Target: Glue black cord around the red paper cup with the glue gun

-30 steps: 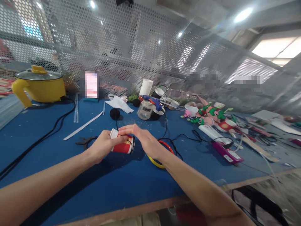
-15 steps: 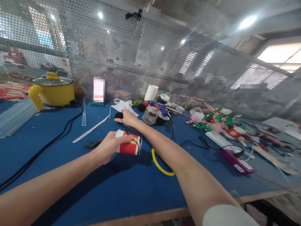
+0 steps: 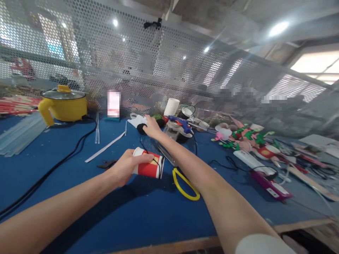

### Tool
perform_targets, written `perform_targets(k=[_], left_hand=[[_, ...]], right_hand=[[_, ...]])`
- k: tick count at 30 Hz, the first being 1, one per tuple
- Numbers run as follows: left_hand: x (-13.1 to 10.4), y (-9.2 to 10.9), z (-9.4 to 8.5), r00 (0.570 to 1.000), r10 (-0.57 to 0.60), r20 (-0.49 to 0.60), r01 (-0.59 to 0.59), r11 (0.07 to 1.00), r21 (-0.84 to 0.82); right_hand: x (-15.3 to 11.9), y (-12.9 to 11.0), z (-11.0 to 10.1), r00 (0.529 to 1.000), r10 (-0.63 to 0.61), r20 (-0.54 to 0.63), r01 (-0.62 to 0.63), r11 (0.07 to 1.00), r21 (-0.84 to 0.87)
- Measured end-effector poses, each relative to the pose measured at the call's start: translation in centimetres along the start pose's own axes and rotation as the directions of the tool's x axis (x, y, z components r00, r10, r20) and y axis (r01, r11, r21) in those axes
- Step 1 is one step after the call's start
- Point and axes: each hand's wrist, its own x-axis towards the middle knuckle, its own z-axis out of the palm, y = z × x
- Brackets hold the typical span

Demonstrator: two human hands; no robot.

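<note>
My left hand point(image 3: 125, 167) is closed round a red and white paper cup point(image 3: 148, 165), tipped on its side with its far end to the right. Black cord point(image 3: 159, 165) wraps round the cup's right end. The cord runs up towards a black wound bundle point(image 3: 142, 129), which my right hand point(image 3: 153, 127) grips beside a white crumpled piece point(image 3: 136, 120); its fingertips are partly hidden. Under my right forearm lie scissors with yellow handles point(image 3: 185, 192). Dark pliers point(image 3: 107, 164) sit behind my left wrist, and a thin white strip point(image 3: 106, 147) lies beyond them.
A yellow electric pot point(image 3: 67, 107) stands at the back left, its black cable crossing the table. A blue glue gun point(image 3: 180, 122) rests on a clear jar point(image 3: 171, 131). A lit phone point(image 3: 113, 104) stands by the mesh. Craft flowers point(image 3: 246, 135) and a purple power strip point(image 3: 271, 185) lie right.
My right hand has moved slightly right and away with the black bundle. The view has shifted a little, and more of the scissors shows. My left hand keeps hold of the cup.
</note>
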Motion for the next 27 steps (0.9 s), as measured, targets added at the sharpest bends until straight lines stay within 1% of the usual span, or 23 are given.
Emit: perform_targets(k=[3, 6, 9, 10, 11, 12, 13, 14, 15, 16, 17, 19, 21, 24, 25, 27], left_hand=[[0.0, 0.0, 0.1, 1.000, -0.001, -0.023, 0.001, 1.000, 0.016], [-0.1, 0.0, 0.2, 1.000, 0.001, -0.007, -0.001, 1.000, 0.017], [-0.2, 0.0, 0.2, 1.000, 0.005, -0.007, -0.005, 0.999, 0.037], [-0.2, 0.0, 0.1, 1.000, 0.011, -0.021, -0.010, 0.999, 0.053], [-0.2, 0.0, 0.1, 0.999, 0.018, -0.038, -0.015, 0.997, 0.076], [-0.2, 0.0, 0.0, 0.998, 0.030, -0.055, -0.024, 0.995, 0.099], [-0.2, 0.1, 0.0, 0.996, 0.049, -0.069, -0.041, 0.991, 0.124], [-0.2, 0.1, 0.0, 0.994, 0.073, -0.078, -0.060, 0.987, 0.152], [-0.2, 0.2, -0.1, 0.991, 0.100, -0.083, -0.084, 0.979, 0.184], [-0.2, 0.2, -0.1, 0.987, 0.134, -0.085, -0.113, 0.969, 0.221], [-0.2, 0.3, -0.1, 0.982, 0.172, -0.084, -0.145, 0.955, 0.258], [-0.2, 0.4, -0.1, 0.968, 0.236, -0.081, -0.197, 0.922, 0.333], [-0.3, 0.5, 0.0, 0.957, 0.277, -0.083, -0.226, 0.895, 0.385], [-0.4, 0.6, -0.1, 0.952, 0.295, -0.081, -0.235, 0.875, 0.423], [-0.4, 0.6, -0.2, 0.951, 0.299, -0.078, -0.239, 0.871, 0.429], [-0.4, 0.6, -0.3, 0.950, 0.304, -0.071, -0.243, 0.864, 0.441]], right_hand=[[-1.3, 0.2, -1.1, 1.000, 0.015, -0.027, -0.014, 0.998, 0.060], [-3.6, 0.3, -2.7, 0.999, 0.019, -0.047, -0.013, 0.993, 0.120], [-6.5, 0.5, -5.7, 0.994, 0.021, -0.104, -0.004, 0.987, 0.161], [-7.4, 0.7, -6.9, 0.988, 0.033, -0.148, -0.007, 0.986, 0.169], [-8.1, 1.0, -8.2, 0.971, 0.038, -0.235, 0.005, 0.983, 0.183], [-8.6, 1.6, -9.4, 0.943, 0.055, -0.327, 0.003, 0.985, 0.175], [-8.9, 2.3, -10.5, 0.911, 0.086, -0.404, -0.026, 0.988, 0.152], [-9.0, 3.2, -11.4, 0.875, 0.143, -0.463, -0.085, 0.986, 0.143], [-8.9, 4.2, -12.0, 0.847, 0.233, -0.478, -0.166, 0.970, 0.178], [-8.6, 5.2, -12.3, 0.834, 0.349, -0.428, -0.255, 0.931, 0.262], [-8.2, 6.3, -12.4, 0.823, 0.474, -0.314, -0.353, 0.859, 0.371], [-7.3, 8.0, -11.9, 0.821, 0.547, -0.163, -0.433, 0.783, 0.446], [-6.5, 8.9, -10.9, 0.818, 0.575, -0.021, -0.483, 0.705, 0.520], [-5.4, 9.2, -9.8, 0.802, 0.576, 0.160, -0.537, 0.577, 0.616], [-5.1, 9.1, -9.6, 0.795, 0.572, 0.202, -0.550, 0.540, 0.637], [-4.7, 9.0, -9.4, 0.783, 0.570, 0.249, -0.564, 0.484, 0.669]])
